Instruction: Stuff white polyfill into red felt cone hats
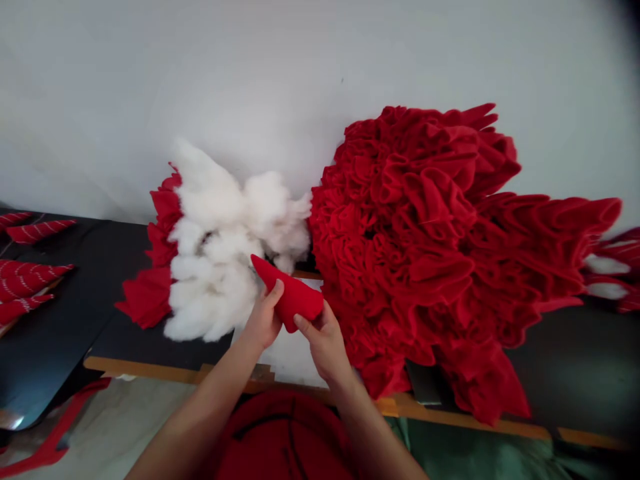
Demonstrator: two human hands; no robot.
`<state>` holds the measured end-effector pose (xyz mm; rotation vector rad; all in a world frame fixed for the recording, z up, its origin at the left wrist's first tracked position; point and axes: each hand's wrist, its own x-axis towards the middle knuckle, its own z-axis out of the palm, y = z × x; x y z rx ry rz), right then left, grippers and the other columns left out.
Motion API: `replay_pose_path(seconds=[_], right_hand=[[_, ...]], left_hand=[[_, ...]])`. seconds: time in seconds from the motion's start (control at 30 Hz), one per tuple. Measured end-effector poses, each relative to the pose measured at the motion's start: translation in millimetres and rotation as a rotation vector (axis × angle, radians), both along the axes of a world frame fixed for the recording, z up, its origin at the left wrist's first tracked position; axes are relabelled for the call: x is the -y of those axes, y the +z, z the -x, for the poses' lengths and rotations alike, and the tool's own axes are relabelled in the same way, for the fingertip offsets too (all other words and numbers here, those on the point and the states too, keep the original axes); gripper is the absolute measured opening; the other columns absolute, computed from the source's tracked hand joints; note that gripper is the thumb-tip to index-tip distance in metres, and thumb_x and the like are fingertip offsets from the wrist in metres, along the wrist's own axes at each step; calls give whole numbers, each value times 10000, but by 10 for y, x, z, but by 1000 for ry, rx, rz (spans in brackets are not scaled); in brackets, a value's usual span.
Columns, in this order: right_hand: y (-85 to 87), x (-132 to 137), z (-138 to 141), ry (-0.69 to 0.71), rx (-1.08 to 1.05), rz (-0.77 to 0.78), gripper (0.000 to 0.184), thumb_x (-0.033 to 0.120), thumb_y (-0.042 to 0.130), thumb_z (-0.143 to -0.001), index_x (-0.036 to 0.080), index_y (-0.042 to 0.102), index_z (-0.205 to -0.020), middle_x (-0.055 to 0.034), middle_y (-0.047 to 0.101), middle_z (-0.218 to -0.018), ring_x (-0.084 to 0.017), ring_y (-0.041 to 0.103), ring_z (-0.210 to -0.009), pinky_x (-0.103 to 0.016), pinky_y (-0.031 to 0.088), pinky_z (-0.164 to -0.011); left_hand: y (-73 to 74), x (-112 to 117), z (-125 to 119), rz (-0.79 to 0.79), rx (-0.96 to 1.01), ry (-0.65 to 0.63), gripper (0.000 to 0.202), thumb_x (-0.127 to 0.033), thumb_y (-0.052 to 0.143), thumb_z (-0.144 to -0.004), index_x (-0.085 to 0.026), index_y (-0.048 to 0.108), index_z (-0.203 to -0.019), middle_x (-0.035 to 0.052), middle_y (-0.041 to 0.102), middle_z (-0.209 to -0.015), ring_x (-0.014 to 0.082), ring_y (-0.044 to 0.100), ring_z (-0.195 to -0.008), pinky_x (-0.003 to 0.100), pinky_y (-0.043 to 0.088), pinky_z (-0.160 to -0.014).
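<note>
Head view: red felt cone [290, 297] gripped in both hands just above the near edge of the dark worktop [125, 333]. Long axis slanting from lower right to upper left; pointed tip aimed up-left, against the edge of the white stuffing pile [220, 260]; wide end lower right. Left hand [263, 323] closed round the cone's middle, thumb laid on top. Right hand [325, 343] clasping the wide end, fingertips on the felt. Large heap of red felt pieces [435, 253] just right of the held cone, leaning at the white wall. Striped red cones [30, 280] well apart at far left on the worktop.
</note>
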<state>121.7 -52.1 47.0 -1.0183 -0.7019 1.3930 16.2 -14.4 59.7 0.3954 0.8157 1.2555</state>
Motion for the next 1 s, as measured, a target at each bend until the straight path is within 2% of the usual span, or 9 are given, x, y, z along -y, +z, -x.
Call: replay_pose_path(seconds=[0.1, 0.2, 0.27, 0.37, 0.47, 0.6, 0.77, 0.83, 1.0], right_hand=[[-8, -27, -44, -21, -91, 75, 392, 360, 751, -650, 204, 614, -982, -45, 684, -998, -198, 636, -908, -395, 505, -869], [36, -58, -88, 43, -218, 132, 295, 365, 749, -659, 202, 629, -873, -23, 694, -867, -171, 649, -757, -361, 543, -750], [64, -57, -83, 53, -257, 137, 271, 391, 737, -671, 206, 627, -837, -17, 688, -828, -162, 642, -718, -350, 550, -709], [73, -27, -13, -38, -244, 72, 286, 413, 701, -703, 232, 613, -906, -21, 674, -932, -164, 639, -777, -350, 553, -701], [61, -8, 88, -133, -116, -45, 309, 350, 683, -731, 259, 591, -1011, -21, 644, -1061, -171, 623, -909, -357, 538, -784], [65, -48, 141, -104, 106, -115, 332, 276, 670, -725, 228, 608, -1048, -40, 652, -1089, -197, 592, -1024, -403, 441, -967], [36, -24, 73, -141, 327, -119, 254, 275, 595, -785, 201, 605, -1028, -64, 651, -979, -190, 620, -881, -396, 513, -840], [11, 8, 70, -203, 465, -232, 251, 244, 577, -799, 205, 603, -1046, -85, 614, -1056, -198, 598, -956, -380, 519, -834], [-24, -18, 115, -202, 784, -526, 484, 107, 556, -748, 226, 522, -1216, -105, 551, -1228, -239, 503, -1169, -446, 438, -984]], left_hand=[[-8, 2, 96, -52, 46, -131, 449, -331, 744, -659, -183, 580, -1050, 60, 665, -976, 225, 607, -973, 352, 457, -872], [-40, -9, 171, -100, -33, -94, 506, -207, 799, -567, -179, 596, -1030, 50, 677, -956, 226, 615, -948, 347, 463, -867], [-44, -26, 176, -128, -50, -51, 515, -213, 802, -554, -155, 611, -1029, 70, 680, -975, 244, 613, -966, 359, 461, -884], [-7, -31, 118, -169, -13, -8, 484, -255, 771, -602, -138, 615, -1044, 101, 672, -1034, 270, 591, -1033, 378, 452, -914], [38, 15, 16, -166, 32, 22, 448, -284, 747, -635, -163, 603, -1042, 90, 678, -1013, 262, 608, -999, 390, 467, -891], [40, 88, -74, -124, 54, 45, 575, -237, 791, -561, -210, 554, -1085, 43, 682, -961, 222, 632, -901, 369, 481, -844], [6, 59, -36, -38, 89, 145, 512, -231, 788, -575, -186, 562, -1033, 18, 680, -893, 149, 626, -776, 280, 486, -746], [7, 63, -43, -23, 126, 162, 472, -239, 785, -585, -174, 579, -1004, 19, 681, -890, 140, 626, -770, 269, 485, -749], [33, 148, -152, 36, 128, 109, 377, -229, 782, -584, -138, 624, -914, 34, 695, -827, 146, 636, -721, 276, 491, -740]])
